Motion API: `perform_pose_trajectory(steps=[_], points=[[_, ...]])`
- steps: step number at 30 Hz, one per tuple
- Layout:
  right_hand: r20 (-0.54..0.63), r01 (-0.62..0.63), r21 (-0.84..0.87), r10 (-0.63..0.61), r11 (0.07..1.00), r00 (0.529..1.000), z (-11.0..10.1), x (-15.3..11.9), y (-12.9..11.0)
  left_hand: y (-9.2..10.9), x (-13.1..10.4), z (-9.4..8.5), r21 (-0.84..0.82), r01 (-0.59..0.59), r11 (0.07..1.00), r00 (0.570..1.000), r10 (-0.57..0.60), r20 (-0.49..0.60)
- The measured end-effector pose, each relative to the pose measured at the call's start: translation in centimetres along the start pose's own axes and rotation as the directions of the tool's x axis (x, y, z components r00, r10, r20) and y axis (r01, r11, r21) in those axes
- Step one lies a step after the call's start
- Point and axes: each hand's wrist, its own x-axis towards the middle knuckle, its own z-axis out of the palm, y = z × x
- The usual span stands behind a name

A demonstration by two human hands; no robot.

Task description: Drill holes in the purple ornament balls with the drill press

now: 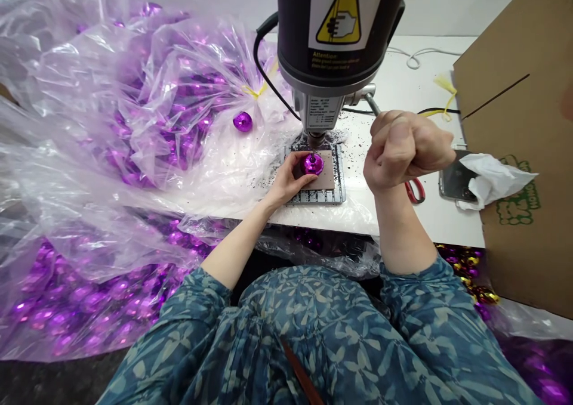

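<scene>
My left hand (290, 181) grips a shiny purple ball (313, 164) between thumb and fingers. The ball rests on a brown board (326, 178) over the slotted metal base (340, 193) of a bench drill (320, 113). Directly above the ball is the drill's chuck, its tip at or very near the ball's top; whether it touches I cannot tell. Wrapped around the end of the drill's metal lever (372, 102) is my right hand (403, 148), closed in a fist to the right of the machine.
Clear plastic bags of purple balls (179, 107) fill the left side. One loose purple ball (242, 121) lies on plastic. Right of the drill are red-handled scissors (415, 191), a phone (456, 175), crumpled tissue (496, 178) and a cardboard box (528, 124). Dark shavings surround the base.
</scene>
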Motion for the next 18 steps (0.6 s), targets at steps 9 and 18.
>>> perform_pose_trajectory(steps=[9,18], points=[[0.005,-0.06,0.011,0.06,0.998,0.998,0.8,0.9,-1.5,0.1,0.0,0.1,-0.005,-0.006,1.0,1.0,0.006,0.006],[0.085,-0.527,-0.015,0.526,0.85,0.846,5.1,8.9,-3.2,1.1,-5.1,0.9,0.208,-0.224,0.952,0.943,0.266,-0.2]])
